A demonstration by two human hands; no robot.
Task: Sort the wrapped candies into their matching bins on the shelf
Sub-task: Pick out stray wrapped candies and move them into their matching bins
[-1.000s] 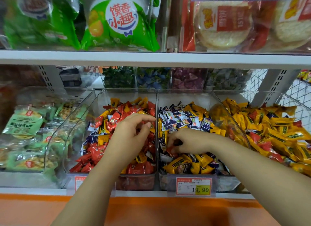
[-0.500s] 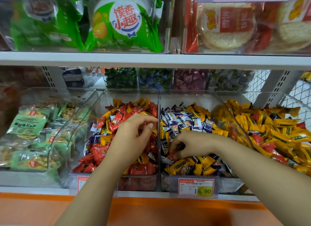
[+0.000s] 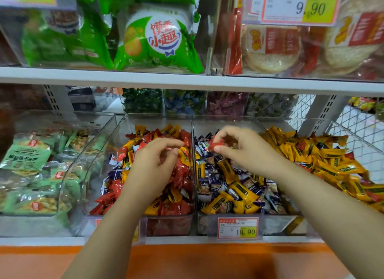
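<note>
Red wrapped candy [image 3: 216, 145], glossy, perhaps crinkled, pinched by right hand [image 3: 245, 152]

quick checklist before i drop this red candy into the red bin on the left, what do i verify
1. Grip: ok. The right hand pinches the red candy between thumb and fingertips.
2. Candy lifted free: ok. It is held above the pile in the blue-and-yellow bin.
3. Matching target: ok. The red bin next door holds mostly red wrappers.
4. Drop spot free: likely not ok. The left hand hovers over the red bin near the divider.
5. Left hand empty: cannot tell. Its palm faces away.
</note>
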